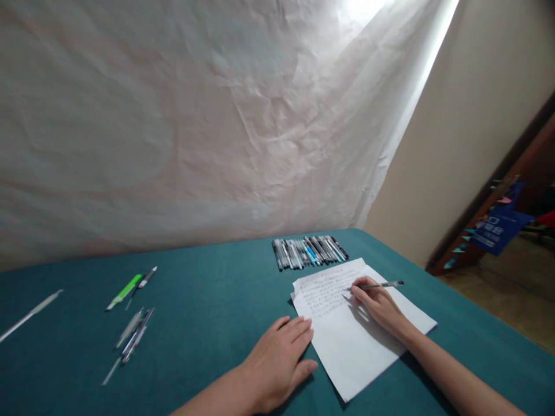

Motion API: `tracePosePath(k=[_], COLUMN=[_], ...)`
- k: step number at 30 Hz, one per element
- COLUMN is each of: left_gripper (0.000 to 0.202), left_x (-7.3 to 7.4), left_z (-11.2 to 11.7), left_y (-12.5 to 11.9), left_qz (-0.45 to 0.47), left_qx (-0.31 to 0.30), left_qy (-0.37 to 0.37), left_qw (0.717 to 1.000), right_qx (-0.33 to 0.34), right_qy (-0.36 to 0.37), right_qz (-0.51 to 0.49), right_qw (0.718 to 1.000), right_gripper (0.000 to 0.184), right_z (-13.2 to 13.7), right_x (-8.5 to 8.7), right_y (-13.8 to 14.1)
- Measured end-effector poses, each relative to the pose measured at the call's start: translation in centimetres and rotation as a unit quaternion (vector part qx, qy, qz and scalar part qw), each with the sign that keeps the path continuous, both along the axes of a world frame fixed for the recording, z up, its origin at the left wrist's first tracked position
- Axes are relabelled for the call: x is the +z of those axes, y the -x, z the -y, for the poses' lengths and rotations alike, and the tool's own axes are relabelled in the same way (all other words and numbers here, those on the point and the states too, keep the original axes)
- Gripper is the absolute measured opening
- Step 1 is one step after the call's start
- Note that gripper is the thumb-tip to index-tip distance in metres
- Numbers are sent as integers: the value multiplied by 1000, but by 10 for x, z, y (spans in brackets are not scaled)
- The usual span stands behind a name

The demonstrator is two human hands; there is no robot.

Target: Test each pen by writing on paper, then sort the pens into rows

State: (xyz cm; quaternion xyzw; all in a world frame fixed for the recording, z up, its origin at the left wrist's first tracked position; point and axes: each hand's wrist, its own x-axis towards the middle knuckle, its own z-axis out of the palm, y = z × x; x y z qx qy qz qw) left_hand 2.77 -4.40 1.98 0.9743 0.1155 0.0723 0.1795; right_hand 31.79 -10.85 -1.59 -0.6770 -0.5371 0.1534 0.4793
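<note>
My right hand [376,301] is closed around a slim pen [392,283], its tip pointing down at the sheets of white paper [347,352]. Small dark handwriting covers the upper part of the top sheet; the lower part is blank. Flat on the table, my left hand [281,358] rests with its fingers stretched out at the left edge of the paper. It holds nothing. Whether the pen tip touches the paper I cannot tell.
Behind the paper lies a row of several pens [310,252]. At the left are a green highlighter [125,290], a bundle of pens [136,335] and a thin white pen-like stick [34,312] on the dark green table [208,300]. A pale sheet [217,115] hangs behind.
</note>
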Motion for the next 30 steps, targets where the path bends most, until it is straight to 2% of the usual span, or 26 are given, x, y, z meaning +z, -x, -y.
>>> tracePosePath(k=[4,9,16,30], left_gripper=[53,52,49,48], left_x=[-1,-3,-4,-3], left_z=[-2,-2,-2,-2], left_y=[1,2,2,1], left_qz=[-16,-11,10,12], left_qx=[-6,-8,-1,-4], left_qy=[-2,-7,-7,4], left_qw=[1000,1000,1000,1000], right_qx=[-33,-85,-96,-94], right_qy=[-5,16,13,19], right_qz=[-5,3,37,55], right_qw=[999,996,995,994], right_gripper=[23,21,20,21], right_z=[2,5,4,6], right_x=[-1,-10,-19,-9], right_y=[-3,-13,-20,-12])
